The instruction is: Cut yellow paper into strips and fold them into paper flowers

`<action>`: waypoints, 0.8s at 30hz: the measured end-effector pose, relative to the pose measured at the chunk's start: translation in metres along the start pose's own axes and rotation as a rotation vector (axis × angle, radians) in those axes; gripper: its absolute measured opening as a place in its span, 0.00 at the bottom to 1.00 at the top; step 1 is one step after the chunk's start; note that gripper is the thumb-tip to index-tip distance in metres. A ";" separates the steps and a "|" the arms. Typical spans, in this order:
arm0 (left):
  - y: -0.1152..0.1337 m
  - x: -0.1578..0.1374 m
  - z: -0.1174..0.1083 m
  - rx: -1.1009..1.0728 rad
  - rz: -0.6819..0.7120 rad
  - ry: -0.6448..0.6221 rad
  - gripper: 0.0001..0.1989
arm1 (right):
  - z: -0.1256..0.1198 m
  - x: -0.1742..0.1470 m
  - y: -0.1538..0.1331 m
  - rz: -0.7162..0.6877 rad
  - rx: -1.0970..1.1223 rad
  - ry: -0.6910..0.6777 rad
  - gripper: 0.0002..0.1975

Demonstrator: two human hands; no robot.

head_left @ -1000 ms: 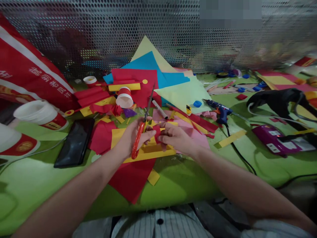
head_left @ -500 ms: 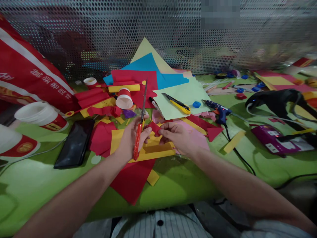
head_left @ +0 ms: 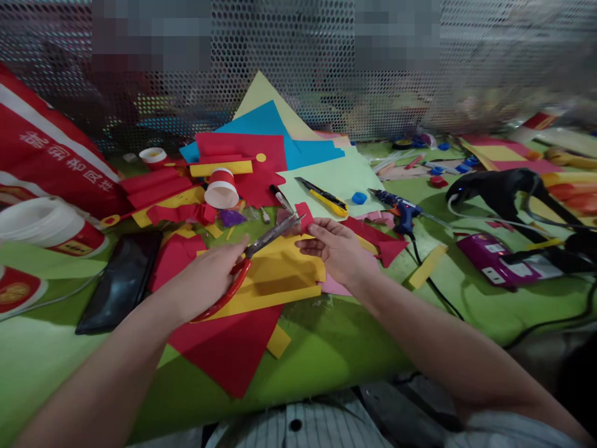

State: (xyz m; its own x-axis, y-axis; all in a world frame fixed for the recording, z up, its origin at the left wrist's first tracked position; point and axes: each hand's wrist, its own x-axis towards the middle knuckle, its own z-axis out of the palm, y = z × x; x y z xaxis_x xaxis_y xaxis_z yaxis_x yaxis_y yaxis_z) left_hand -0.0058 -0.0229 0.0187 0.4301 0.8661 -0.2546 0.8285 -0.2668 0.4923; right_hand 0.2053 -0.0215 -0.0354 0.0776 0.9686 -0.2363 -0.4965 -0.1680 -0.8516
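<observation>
My left hand (head_left: 217, 274) is closed round the red-handled scissors (head_left: 268, 239), whose blades point up and to the right. Their tips reach the edge of a small red paper piece (head_left: 304, 214). Between thumb and fingers, my right hand (head_left: 336, 247) pinches that piece from the right. Below both hands lies a yellow sheet (head_left: 280, 270) with a folded front edge. A red sheet (head_left: 228, 358) sticks out from under it toward the table's front.
A yellow utility knife (head_left: 326, 200) rests on a pale green sheet (head_left: 308, 180). To the right are a blue glue gun (head_left: 403, 211) and a purple power strip (head_left: 489, 258). A black phone (head_left: 119, 283) and paper cups (head_left: 51, 227) stand left. Behind is a perforated metal screen (head_left: 303, 74).
The scissors have swung from upright to slanting right, with their tips now at the red paper piece. My right hand has raised that piece slightly. The view has shifted a little.
</observation>
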 end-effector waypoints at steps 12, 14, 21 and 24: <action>-0.008 0.003 0.001 -0.047 -0.069 -0.060 0.19 | 0.000 0.001 0.003 -0.008 0.053 0.039 0.13; -0.010 0.004 0.001 -0.075 -0.022 -0.070 0.18 | 0.000 0.001 0.003 0.001 0.050 0.032 0.12; -0.008 0.005 0.007 -0.133 0.077 -0.057 0.19 | 0.001 -0.001 0.004 0.053 -0.024 0.019 0.09; -0.008 0.005 0.008 -0.136 0.087 -0.064 0.20 | 0.002 -0.002 0.004 0.073 -0.050 0.001 0.08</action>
State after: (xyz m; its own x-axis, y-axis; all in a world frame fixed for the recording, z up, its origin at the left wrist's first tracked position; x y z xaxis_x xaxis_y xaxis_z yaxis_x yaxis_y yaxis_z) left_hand -0.0075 -0.0197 0.0064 0.5236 0.8125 -0.2562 0.7329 -0.2763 0.6217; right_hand 0.2016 -0.0236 -0.0379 0.0437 0.9534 -0.2986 -0.4567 -0.2468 -0.8547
